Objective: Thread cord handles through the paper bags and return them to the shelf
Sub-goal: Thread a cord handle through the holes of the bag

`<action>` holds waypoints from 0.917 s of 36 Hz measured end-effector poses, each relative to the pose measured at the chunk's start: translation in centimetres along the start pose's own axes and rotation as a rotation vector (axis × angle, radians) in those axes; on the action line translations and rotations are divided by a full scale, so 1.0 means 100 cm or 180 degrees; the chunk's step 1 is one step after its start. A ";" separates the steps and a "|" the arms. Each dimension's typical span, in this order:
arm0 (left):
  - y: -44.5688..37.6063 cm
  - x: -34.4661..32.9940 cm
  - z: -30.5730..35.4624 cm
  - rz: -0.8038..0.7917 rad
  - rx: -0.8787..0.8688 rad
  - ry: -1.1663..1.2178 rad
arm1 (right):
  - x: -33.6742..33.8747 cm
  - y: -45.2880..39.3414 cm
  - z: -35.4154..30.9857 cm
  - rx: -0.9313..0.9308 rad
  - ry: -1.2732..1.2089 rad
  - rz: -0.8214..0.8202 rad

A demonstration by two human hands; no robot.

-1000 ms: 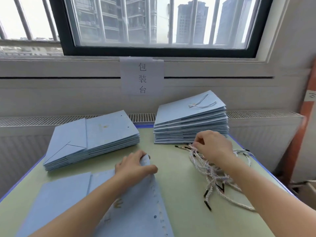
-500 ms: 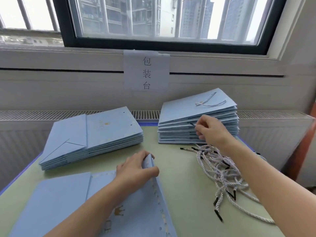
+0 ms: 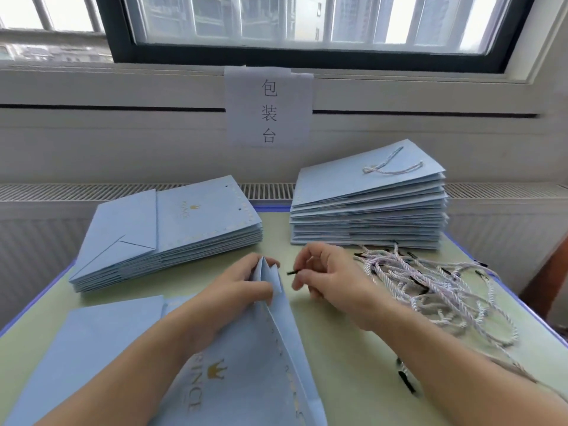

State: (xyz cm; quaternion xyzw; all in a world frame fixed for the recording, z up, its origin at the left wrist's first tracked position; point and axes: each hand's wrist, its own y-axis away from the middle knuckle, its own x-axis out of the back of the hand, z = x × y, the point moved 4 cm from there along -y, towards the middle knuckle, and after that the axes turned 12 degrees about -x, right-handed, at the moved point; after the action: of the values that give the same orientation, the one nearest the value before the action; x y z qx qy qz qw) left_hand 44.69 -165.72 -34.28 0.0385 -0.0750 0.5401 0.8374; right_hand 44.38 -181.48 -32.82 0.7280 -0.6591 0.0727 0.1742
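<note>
Bag [image 3: 246,358] lies flat on green table [image 3: 344,348] right in front, w/ its top edge lifted and pinched by left hand [image 3: 236,290], fingers curled round the raised paper fold. Just right of that pinch, apart from it, right hand [image 3: 332,278] holds a cord's black tip [image 3: 293,272] between thumb and forefinger, tip pointing toward the bag's opened edge; other fingers loosely curled. Rest of that cord is hidden behind the hand. Right of the right hand, loose pile of white twisted cords [image 3: 430,287] w/ black ends. Beyond left hand, stack of unthreaded bags [image 3: 172,232]. Beyond right hand, taller stack [image 3: 368,210], top bag w/ cord handle [image 3: 390,166]. Paper sign [image 3: 269,109] on wall under window [image 3: 307,23].
</note>
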 end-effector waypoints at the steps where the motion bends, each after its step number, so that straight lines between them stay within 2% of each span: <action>1: 0.000 0.001 0.000 -0.0009 0.0013 0.0033 | -0.005 0.001 0.003 -0.0017 0.0160 -0.0078; 5: 0.000 0.004 -0.001 -0.0071 0.0061 0.0250 | -0.014 0.005 0.005 0.0145 0.0867 -0.0042; 12: 0.000 0.006 0.003 -0.0156 0.0011 0.0488 | -0.019 0.007 0.006 0.0276 0.1544 0.0198; 17: 0.000 0.005 0.003 -0.0166 -0.0005 0.0491 | -0.024 0.008 0.008 0.0130 0.1207 0.0171; 25: -0.001 0.007 0.002 -0.0183 -0.0030 0.0531 | -0.034 0.014 0.005 0.0053 0.0456 -0.0185; 33: -0.001 0.007 0.003 -0.0185 -0.0034 0.0616 | -0.034 0.012 0.004 0.0431 0.0611 -0.0095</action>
State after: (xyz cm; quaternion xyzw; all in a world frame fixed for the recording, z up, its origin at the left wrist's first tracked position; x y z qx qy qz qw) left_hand 45.01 -165.14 -33.90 -0.0162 0.0045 0.5164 0.8562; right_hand 42.78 -178.55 -34.13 0.7375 -0.6220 0.1839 0.1880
